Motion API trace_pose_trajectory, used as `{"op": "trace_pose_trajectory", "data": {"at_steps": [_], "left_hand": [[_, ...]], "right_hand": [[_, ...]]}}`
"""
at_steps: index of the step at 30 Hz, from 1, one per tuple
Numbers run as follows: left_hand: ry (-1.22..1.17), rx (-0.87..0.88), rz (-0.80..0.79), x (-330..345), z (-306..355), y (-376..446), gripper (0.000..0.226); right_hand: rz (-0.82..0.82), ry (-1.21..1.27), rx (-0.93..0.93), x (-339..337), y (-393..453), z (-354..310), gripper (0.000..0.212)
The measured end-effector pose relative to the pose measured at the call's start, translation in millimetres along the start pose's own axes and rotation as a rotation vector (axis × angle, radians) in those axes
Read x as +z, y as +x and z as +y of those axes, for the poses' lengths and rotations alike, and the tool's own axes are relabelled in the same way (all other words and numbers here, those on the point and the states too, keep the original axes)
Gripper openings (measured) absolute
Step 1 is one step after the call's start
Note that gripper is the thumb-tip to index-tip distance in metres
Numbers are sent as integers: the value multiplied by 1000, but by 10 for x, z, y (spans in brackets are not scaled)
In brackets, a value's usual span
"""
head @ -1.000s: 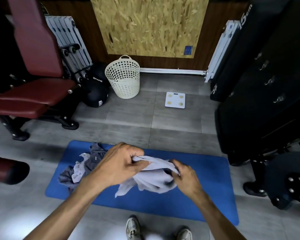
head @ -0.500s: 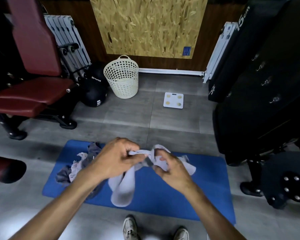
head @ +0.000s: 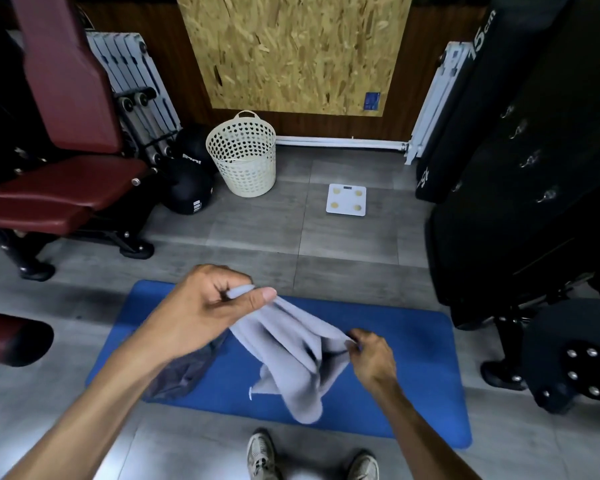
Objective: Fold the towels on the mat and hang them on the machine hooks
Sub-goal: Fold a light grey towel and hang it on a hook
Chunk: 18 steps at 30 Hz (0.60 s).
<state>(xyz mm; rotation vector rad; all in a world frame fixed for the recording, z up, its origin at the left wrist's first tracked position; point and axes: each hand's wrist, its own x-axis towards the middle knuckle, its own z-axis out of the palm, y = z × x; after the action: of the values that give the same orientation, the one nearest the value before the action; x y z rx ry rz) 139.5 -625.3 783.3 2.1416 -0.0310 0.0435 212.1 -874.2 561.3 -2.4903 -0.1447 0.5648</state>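
1. Bench [head: 59, 188], maroon padded, stands well left of and beyond the blue mat [head: 413, 358]; black medicine balls [head: 187, 188] sit just beside its right end.
2. Dark grey towel [head: 184, 368] lies crumpled on the mat's left part, partly hidden under the left forearm.
3. Left hand [head: 205, 306] is raised above the mat's left half, thumb and curled fingers pinching one corner of the light grey towel [head: 291, 351].
4. Light grey towel is off the mat, stretched between both hands, its slack hanging over the mat's middle.
5. Cream basket [head: 243, 157] and white scale [head: 346, 199] stand on the floor beyond the mat.
6. Right hand [head: 371, 358], lower over the mat's right half, pinches the towel's other end.
7. Black machine [head: 520, 202] stands right of the mat, metal hooks [head: 529, 161] along its side.
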Motion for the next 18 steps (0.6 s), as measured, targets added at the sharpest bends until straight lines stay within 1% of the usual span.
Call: {"op": "trace_pose_trajectory", "data": {"at_steps": [1,2,4,5,6,7,8,10,11,12,13,15,16,17,18], "left_hand": [[32,-37,-40,-59,-176,-4,64],[110,-87,-90,-114,-384,-3,65],[365,-205,-221,-183,-850,-37,61],[492,-256,-300,-186,-1083,-72,54],[587,-287,-374,-170,-1299,-132,46],[655,-307,-426,-151,-1494,-194,40],[701,-322,-464,-129,-1651,-251,36],[693,-337,-523,-64,-1885,-361,31],[643,-348,-557,-21,-1965,-393,28],[584,-357,-595,8,-2007,-417,27],[523,-363,-631,47,-2061,-421,27],[465,-364,-665,148,-2225,-401,36],[480,-367,-660,173,-2262,-408,42],[501,-376,-640,216,-2415,-392,41],[529,-389,-600,285,-2662,-353,36]], "right_hand": [[37,87,62,-17,15,99,8],[76,232,166,-60,28,182,17],[146,575,348,-196,-15,311,30],[198,670,365,-278,-60,403,34],[237,682,326,-344,-130,502,38],[261,642,255,-395,-220,609,40],[286,532,181,-433,-305,723,37],[335,201,60,-500,-466,974,25],[379,68,25,-541,-518,1110,30],[422,-22,-3,-592,-561,1238,38],[463,-79,-20,-638,-583,1359,40],[488,-136,31,-680,-503,1580,26],[456,-148,81,-679,-447,1664,24],[419,-152,144,-643,-322,1773,24],[396,-165,192,-552,-144,1889,23]]}}
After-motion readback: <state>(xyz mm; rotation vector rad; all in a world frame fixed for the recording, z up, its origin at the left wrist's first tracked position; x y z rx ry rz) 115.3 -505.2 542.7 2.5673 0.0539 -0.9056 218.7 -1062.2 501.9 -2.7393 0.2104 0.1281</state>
